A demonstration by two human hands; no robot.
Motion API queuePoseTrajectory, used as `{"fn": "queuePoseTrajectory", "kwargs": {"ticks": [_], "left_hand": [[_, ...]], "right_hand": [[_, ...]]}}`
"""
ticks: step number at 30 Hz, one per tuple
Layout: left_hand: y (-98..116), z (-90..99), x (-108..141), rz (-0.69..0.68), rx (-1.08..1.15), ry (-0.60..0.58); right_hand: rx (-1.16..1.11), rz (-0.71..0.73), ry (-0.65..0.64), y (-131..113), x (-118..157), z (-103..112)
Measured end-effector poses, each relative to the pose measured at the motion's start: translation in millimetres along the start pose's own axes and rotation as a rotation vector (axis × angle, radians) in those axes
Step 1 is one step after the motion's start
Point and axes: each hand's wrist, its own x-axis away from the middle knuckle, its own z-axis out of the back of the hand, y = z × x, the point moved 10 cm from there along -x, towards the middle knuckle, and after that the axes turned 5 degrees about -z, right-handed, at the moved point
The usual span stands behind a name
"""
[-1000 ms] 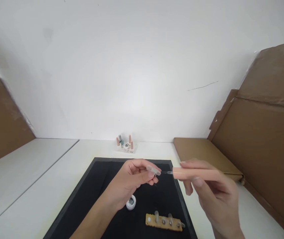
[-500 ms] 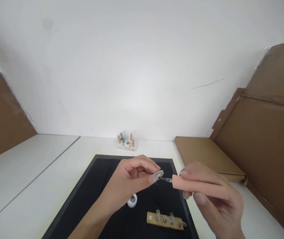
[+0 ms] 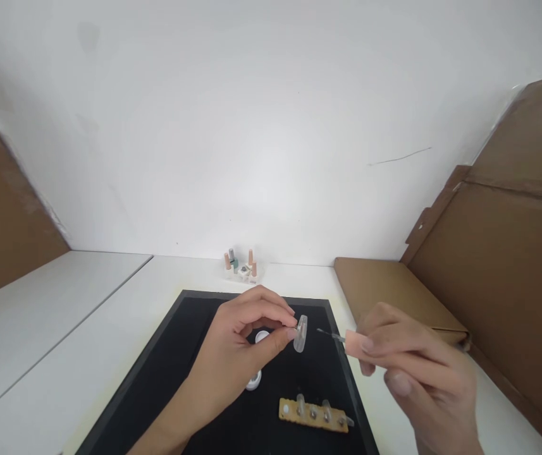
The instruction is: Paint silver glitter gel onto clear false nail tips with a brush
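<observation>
Between thumb and fingertips, my left hand (image 3: 246, 354) pinches the back of a clear false nail tip (image 3: 301, 333), which stands nearly upright. My right hand (image 3: 417, 366) is closed round the long pink cap of a nail polish brush (image 3: 356, 345). Its thin bristle end points left and is a short way from the nail tip, not touching it. Below them on the black mat (image 3: 223, 430) lies a yellow-tan strip (image 3: 313, 415) with several clear nail tips on it. A small white jar (image 3: 253, 381) is partly hidden behind my left wrist.
A round white lid or jar (image 3: 262, 336) shows behind my left hand. At the back, a clear tray (image 3: 262, 273) holds several small polish bottles. A flat cardboard box (image 3: 384, 284) lies to the right, with cardboard panels on both sides and a white wall behind.
The brush has drawn away to the right from the nail tip. My left hand has turned the nail tip from slanted to nearly upright, and the round white thing behind it now shows.
</observation>
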Motion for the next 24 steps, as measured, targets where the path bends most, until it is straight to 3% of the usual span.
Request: {"fn": "queuePoseTrajectory", "kwargs": {"ticks": [9,24], "left_hand": [[3.8,3.1,0.3,-0.073,-0.176,0.041],[-9.5,-8.3,-0.4,0.030,-0.006,-0.054]], "right_hand": [[-0.018,0.023,-0.024,5.1,5.6,4.6],[-0.008,0.061,-0.030,-1.8,3.6,3.9]]}}
